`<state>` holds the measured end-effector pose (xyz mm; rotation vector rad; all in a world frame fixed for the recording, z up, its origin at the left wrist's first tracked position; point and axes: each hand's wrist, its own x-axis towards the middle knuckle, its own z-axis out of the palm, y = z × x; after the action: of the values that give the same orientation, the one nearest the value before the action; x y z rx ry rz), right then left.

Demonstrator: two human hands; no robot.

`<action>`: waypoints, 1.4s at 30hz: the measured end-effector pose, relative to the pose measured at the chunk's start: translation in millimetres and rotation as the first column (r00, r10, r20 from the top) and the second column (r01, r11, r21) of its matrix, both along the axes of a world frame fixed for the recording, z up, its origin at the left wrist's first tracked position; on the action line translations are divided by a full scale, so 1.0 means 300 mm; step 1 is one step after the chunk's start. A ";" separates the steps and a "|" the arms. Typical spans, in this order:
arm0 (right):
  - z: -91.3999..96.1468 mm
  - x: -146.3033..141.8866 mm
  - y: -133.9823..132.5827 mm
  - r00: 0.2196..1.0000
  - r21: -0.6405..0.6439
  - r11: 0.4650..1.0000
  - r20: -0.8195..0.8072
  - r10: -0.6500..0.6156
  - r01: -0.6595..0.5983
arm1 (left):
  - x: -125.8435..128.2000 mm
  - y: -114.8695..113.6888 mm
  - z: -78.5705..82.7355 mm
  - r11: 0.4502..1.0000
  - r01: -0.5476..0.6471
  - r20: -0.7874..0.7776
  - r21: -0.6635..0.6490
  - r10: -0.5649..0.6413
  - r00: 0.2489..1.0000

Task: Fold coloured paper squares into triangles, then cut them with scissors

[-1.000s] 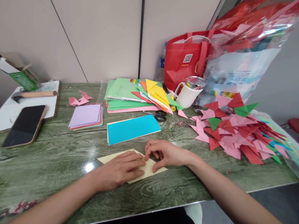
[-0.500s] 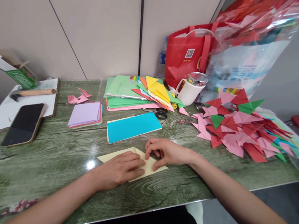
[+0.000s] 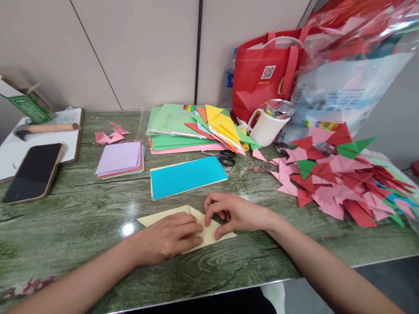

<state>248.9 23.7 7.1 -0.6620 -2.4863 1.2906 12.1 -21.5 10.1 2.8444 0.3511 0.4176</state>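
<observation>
From afar I see the phone (image 3: pixel 34 173) left of the handled paper (image 3: pixel 210 234), folded shapes (image 3: pixel 337 180) right, scissors (image 3: pixel 227 158) behind.

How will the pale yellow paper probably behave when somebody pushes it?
The pale yellow paper looks thin, so it is probably light. Its visible folds may hinge if pushed. Lying flat under the left hand, it seems unlikely to tip.

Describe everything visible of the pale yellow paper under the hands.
The pale yellow paper looks thin and matte, and is folded, with pointed left and right ends and a crease near its top corner. It lies nearly flat on the green wood-patterned table, nearer the person than the blue paper. The left hand rests across it, hiding much of its middle; the right hand's fingertips appear to touch its right part.
</observation>
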 end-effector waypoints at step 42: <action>0.034 0.080 0.048 0.980 -0.073 0.991 0.159 0.122 -0.111 | -0.006 0.007 -0.005 1.000 0.006 0.021 0.028 -0.007 1.000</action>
<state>272.9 37.9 17.2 -0.6709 -2.6608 1.4152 10.3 -19.4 8.6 2.8656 0.3348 0.4543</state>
